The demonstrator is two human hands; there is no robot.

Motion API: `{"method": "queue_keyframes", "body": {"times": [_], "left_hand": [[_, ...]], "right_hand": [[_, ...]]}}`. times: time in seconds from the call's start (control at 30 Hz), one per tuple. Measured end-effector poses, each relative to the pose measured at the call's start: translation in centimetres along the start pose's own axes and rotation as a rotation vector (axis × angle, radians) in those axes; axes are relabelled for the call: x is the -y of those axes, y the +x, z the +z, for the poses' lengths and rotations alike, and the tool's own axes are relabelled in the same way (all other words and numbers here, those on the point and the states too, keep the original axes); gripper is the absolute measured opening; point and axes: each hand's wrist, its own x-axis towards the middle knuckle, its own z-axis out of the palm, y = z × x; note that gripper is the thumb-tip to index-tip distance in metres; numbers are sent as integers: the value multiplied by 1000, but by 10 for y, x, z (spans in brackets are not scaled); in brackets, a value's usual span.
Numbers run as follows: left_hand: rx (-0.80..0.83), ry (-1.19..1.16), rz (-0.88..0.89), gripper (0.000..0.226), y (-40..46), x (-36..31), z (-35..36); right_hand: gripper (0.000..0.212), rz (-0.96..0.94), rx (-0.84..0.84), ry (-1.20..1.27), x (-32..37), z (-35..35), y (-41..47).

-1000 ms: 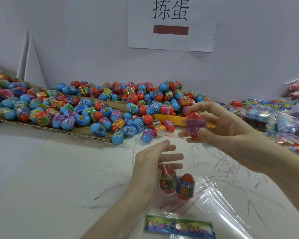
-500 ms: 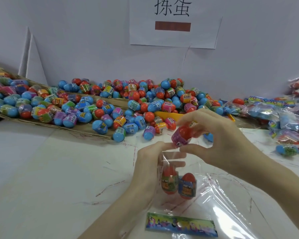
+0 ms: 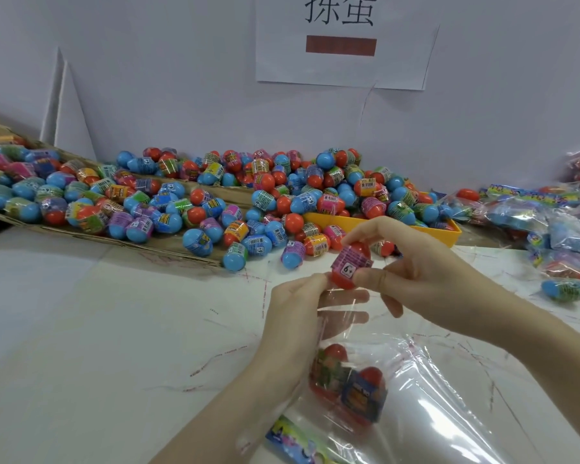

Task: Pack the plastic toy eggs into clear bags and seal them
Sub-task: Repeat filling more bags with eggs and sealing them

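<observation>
Your right hand (image 3: 426,279) pinches a red egg (image 3: 350,266) with a purple label just above the mouth of the clear bag (image 3: 416,396), which your left hand (image 3: 295,316) grips and holds open. Two eggs (image 3: 349,383) already sit inside; the bag is unsealed, and the loose pile (image 3: 248,199) behind suggests many bags remain. Finished bags (image 3: 549,222) crowd your right; bare table (image 3: 81,329) lies on your left.
</observation>
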Motion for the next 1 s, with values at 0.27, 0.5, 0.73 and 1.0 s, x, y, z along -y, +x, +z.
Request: {"method": "queue_keyframes", "body": {"times": [0.27, 0.5, 0.73, 1.0], "left_hand": [[58, -19, 18, 31, -4, -1, 0], [-45, -70, -13, 20, 2, 2, -1], [-74, -135, 48, 23, 0, -1, 0], [-24, -185, 80, 21, -2, -2, 3]], "right_hand": [[20, 59, -57, 72, -5, 0, -1], [25, 135, 89, 17, 2, -9, -8], [32, 156, 93, -186, 18, -11, -8], [22, 150, 71, -396, 21, -10, 6]]}}
